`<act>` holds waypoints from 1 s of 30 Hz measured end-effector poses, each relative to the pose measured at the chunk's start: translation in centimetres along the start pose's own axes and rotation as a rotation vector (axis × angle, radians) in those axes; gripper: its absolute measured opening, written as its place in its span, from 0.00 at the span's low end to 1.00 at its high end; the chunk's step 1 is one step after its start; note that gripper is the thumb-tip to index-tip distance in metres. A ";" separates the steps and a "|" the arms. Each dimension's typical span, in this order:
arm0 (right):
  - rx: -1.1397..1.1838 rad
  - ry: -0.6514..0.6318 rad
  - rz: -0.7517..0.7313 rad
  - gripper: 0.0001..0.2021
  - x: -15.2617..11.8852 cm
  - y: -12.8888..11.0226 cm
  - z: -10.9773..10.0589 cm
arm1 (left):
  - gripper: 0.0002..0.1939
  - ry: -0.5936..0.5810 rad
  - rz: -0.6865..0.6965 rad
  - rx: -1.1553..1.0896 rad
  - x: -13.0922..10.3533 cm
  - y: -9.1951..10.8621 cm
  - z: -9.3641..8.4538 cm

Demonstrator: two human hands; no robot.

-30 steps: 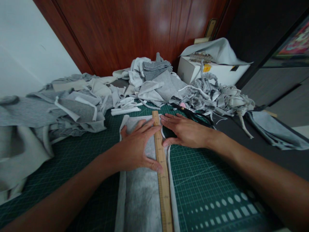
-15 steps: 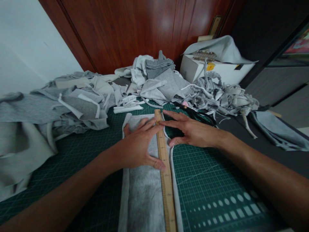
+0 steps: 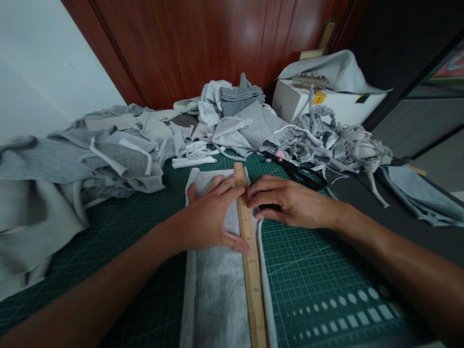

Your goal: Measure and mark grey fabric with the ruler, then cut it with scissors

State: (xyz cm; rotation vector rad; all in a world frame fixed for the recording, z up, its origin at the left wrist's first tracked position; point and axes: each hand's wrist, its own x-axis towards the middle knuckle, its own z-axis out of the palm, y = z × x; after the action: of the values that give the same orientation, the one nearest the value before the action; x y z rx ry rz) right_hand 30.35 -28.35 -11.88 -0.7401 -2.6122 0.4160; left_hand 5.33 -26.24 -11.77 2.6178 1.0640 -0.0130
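A long strip of grey fabric lies on the green cutting mat, running away from me. Along its right side rests a wooden ruler. My left hand is spread flat over the fabric, its thumb and fingertips on the ruler. At the ruler's right edge, my right hand has its fingers curled together at the fabric's curled right edge. The fingertips seem to pinch that edge, though the contact is partly hidden.
Black scissors lie beyond my right hand. Grey fabric pieces heap up on the left and along the back, with tangled scraps at the right. A white box stands before a wooden door.
My right hand's fingers were stretched out over the ruler's edge and have now curled in at the fabric's right edge. My left hand stays pressed in place.
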 end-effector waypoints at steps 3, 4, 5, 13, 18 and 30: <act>0.010 0.007 0.016 0.06 -0.1 0.1 -0.1 | 0.67 -0.001 -0.008 -0.003 0.1 0.0 0.0; 0.008 0.009 0.020 0.07 -0.1 0.2 -0.1 | 0.68 0.003 -0.005 -0.001 0.1 0.0 0.0; 0.002 0.008 0.025 0.07 -0.1 0.2 -0.1 | 0.68 0.006 0.001 0.001 0.1 -0.1 0.0; -0.061 -0.056 0.118 0.13 0.0 -0.5 -0.5 | 0.69 -0.003 0.021 0.004 0.1 0.1 -0.1; -0.112 -0.097 0.202 0.22 0.2 -1.8 -0.6 | 0.68 0.002 0.021 0.010 0.1 0.2 -0.1; -0.250 -0.194 0.254 0.34 0.7 -2.8 -0.7 | 0.67 0.006 0.011 0.031 0.0 0.6 0.0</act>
State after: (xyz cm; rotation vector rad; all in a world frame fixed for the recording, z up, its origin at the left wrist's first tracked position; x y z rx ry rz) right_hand 28.92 -30.15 -10.03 -1.1771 -2.7923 0.2429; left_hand 5.74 -26.57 -11.57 2.6526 1.0592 -0.0186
